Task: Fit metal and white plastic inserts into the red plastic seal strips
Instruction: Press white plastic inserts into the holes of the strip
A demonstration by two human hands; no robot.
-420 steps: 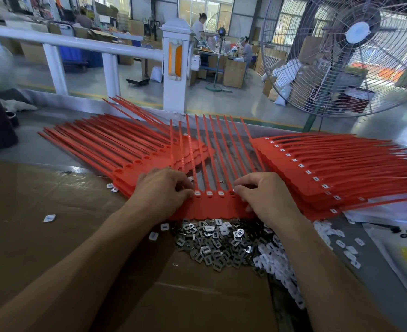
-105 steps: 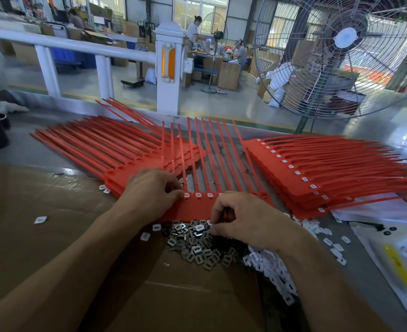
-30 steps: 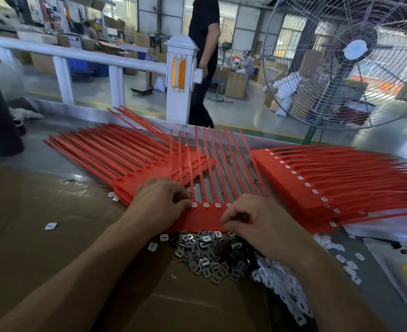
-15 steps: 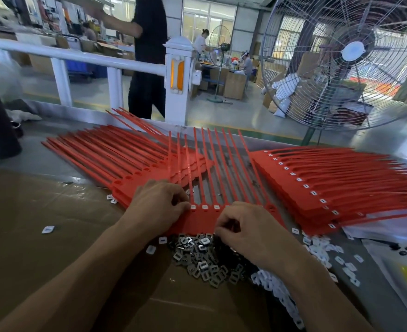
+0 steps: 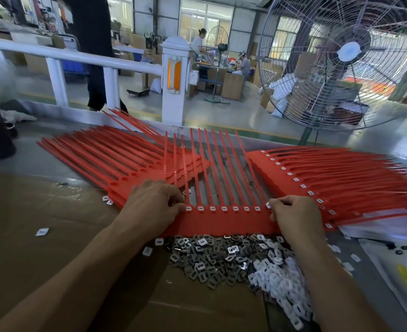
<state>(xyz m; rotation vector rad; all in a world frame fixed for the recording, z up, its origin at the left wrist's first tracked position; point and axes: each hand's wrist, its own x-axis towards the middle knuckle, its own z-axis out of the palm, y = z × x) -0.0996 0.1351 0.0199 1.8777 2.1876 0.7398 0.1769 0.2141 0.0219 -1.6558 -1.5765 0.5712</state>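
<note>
A red seal strip comb [image 5: 226, 221] lies flat in front of me, tails pointing away, with a row of white inserts [image 5: 224, 208] seated along its heads. My left hand [image 5: 153, 207] grips the comb's left end with curled fingers. At the comb's right end my right hand [image 5: 293, 215] pinches a white insert [image 5: 268, 205] against the last head. Loose metal inserts [image 5: 209, 257] lie heaped just below the comb, and loose white plastic inserts [image 5: 279, 281] are piled to their right.
A stack of red strips without inserts [image 5: 97, 152] lies to the left, a stack with white inserts [image 5: 341, 178] to the right. Brown cardboard [image 5: 30, 236] covers the table. A large fan [image 5: 348, 58] and a white railing [image 5: 173, 82] stand behind; a person walks past.
My right hand has left the insert heap and moved to the comb's right end with a white insert. More heads now carry white inserts. The left hand has stayed put.
</note>
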